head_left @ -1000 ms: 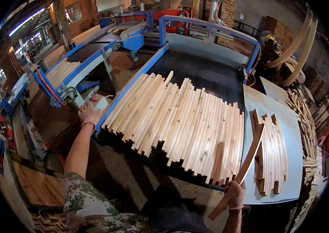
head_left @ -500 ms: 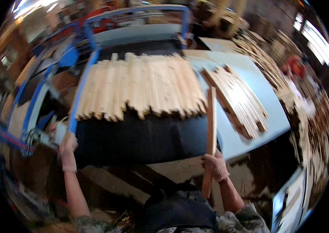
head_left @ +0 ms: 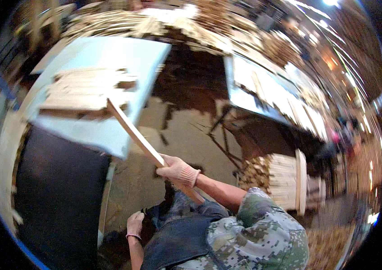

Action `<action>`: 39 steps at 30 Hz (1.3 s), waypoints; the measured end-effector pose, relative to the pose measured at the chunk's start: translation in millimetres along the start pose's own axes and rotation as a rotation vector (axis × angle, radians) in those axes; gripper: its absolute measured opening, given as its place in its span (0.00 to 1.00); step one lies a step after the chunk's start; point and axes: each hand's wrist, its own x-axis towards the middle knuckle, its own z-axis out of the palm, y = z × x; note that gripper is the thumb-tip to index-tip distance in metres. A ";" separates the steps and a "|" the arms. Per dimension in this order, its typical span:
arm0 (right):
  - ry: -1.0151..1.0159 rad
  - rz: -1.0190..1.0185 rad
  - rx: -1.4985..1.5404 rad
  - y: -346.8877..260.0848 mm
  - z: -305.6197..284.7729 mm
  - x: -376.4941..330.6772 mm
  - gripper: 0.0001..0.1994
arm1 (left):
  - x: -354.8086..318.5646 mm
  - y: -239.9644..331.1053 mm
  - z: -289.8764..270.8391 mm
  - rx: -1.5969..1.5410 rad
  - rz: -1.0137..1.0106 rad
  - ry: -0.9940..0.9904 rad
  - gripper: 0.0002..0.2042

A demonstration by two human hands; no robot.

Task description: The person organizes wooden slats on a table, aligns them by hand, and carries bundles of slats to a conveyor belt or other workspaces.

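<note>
My right hand (head_left: 179, 172), in a pale knit glove, grips a long wooden strip (head_left: 132, 133). The strip slants from my lap up to the left, its far end close to a stack of wooden strips (head_left: 76, 89). That stack lies on a light blue tabletop (head_left: 148, 63). Low in the picture hangs my left hand (head_left: 135, 224), also gloved, beside my dark apron. Its fingers look curled in, and nothing shows in them.
A black conveyor belt (head_left: 60, 189) runs along the left. Ahead to the right, another light blue table (head_left: 236, 92) carries wood pieces. A block of stacked strips (head_left: 283, 182) stands to my right. Long loose strips (head_left: 110, 24) lie in a heap at the back.
My view has swung right, away from the row of strips on the belt. My left hand has come off the blue frame to my side. The right hand still holds the strip, now slanted left.
</note>
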 end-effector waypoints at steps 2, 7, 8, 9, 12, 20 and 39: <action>0.134 -0.009 0.097 -11.2 -23.2 -15.2 0.37 | 47.8 -41.9 1.9 0.403 0.090 -0.128 0.21; 0.545 -0.148 0.375 24.7 -95.3 -49.0 0.37 | 101.4 -83.8 -23.9 0.993 0.013 -0.409 0.18; 0.614 -0.151 0.431 37.7 -109.8 -55.1 0.37 | 102.6 -79.1 -30.0 0.821 -0.120 -0.358 0.17; 0.665 -0.168 0.386 47.7 -123.8 -60.2 0.36 | 98.2 -76.4 -29.6 0.661 -0.235 -0.292 0.17; 0.783 -0.165 0.466 82.6 -174.3 -103.6 0.34 | 92.0 -45.0 -11.6 0.411 -0.411 -0.155 0.16; 1.256 0.380 -0.238 198.5 -312.0 -242.6 0.21 | 107.0 57.7 68.6 0.254 -0.437 -0.005 0.14; 1.412 0.907 -0.592 393.3 -409.8 -433.9 0.24 | 171.0 225.1 182.3 0.249 -0.426 -0.240 0.11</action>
